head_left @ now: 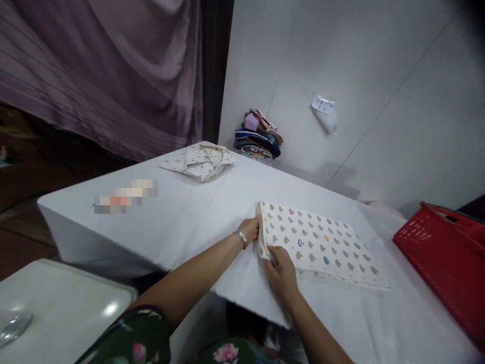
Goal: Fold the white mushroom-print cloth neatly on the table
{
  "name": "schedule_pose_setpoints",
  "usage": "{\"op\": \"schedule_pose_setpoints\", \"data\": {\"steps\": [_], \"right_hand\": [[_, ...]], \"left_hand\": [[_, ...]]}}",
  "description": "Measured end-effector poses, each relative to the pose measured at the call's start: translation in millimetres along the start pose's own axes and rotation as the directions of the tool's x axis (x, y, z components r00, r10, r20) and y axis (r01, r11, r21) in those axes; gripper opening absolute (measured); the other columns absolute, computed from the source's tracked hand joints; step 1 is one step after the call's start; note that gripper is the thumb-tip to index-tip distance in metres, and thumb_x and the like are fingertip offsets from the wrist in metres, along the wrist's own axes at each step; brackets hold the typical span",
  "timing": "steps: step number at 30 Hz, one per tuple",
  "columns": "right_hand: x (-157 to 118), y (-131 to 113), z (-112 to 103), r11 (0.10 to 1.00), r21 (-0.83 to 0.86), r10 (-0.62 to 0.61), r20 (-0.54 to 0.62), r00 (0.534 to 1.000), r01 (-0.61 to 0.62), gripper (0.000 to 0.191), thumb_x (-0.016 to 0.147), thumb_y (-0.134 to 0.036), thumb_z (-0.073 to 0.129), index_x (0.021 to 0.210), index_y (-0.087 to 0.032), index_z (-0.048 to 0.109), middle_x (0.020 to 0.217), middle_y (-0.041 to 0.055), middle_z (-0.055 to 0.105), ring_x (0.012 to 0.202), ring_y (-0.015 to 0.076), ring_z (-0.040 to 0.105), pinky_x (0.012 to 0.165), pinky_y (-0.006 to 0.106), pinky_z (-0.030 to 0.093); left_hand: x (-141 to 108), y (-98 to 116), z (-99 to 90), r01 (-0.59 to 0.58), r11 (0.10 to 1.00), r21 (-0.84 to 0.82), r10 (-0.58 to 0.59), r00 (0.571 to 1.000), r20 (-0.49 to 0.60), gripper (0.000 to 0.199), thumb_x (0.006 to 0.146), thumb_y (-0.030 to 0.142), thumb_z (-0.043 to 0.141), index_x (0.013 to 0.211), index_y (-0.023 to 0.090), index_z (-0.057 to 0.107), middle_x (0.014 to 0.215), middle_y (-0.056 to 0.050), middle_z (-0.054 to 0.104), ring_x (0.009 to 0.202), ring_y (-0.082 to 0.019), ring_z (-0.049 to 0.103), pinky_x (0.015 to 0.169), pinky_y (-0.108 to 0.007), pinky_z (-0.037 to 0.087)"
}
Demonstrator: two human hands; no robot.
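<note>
A folded white cloth (pixel 318 242) printed with grey, red, yellow and blue mushroom-like shapes lies flat on the white-covered table (pixel 182 217). Its several layers show along the left edge. My left hand (pixel 250 229), with a silver bracelet at the wrist, is closed at that left edge; its fingertips are hidden behind the cloth. At the near left corner, my right hand (pixel 282 273) pinches the layers, thumb on top. Farther back, a second, loosely bundled patterned cloth (pixel 204 161) rests near the table's far corner.
A red plastic basket (pixel 447 268) stands at the right. Folded clothes (pixel 258 136) are stacked by the wall, where a plastic sleeve with a label (pixel 324 114) hangs. A purple curtain (pixel 151 65) covers the left. A white stool-like surface (pixel 68 313) is at lower left.
</note>
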State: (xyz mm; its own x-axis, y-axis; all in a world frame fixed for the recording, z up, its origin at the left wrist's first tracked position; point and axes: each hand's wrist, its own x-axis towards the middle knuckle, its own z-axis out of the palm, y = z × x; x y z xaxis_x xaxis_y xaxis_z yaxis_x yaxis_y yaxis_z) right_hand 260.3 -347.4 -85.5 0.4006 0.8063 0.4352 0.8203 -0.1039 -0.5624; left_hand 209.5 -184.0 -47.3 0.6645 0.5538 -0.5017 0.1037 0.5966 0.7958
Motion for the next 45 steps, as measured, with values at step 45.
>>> {"op": "schedule_pose_setpoints", "data": {"steps": [45], "right_hand": [[81, 35, -25, 0.941, -0.327, 0.094, 0.487, 0.868, 0.081, 0.064, 0.089, -0.058, 0.033, 0.143, -0.023, 0.026, 0.151, 0.0115, 0.018, 0.139, 0.0273, 0.011, 0.108, 0.056, 0.010]], "left_hand": [[74, 21, -8.9, -0.209, 0.574, 0.791, 0.543, 0.821, -0.177, 0.062, 0.070, 0.028, 0.058, 0.128, 0.015, 0.042, 0.102, -0.009, 0.065, 0.093, -0.023, 0.062, 0.084, -0.034, 0.047]]}}
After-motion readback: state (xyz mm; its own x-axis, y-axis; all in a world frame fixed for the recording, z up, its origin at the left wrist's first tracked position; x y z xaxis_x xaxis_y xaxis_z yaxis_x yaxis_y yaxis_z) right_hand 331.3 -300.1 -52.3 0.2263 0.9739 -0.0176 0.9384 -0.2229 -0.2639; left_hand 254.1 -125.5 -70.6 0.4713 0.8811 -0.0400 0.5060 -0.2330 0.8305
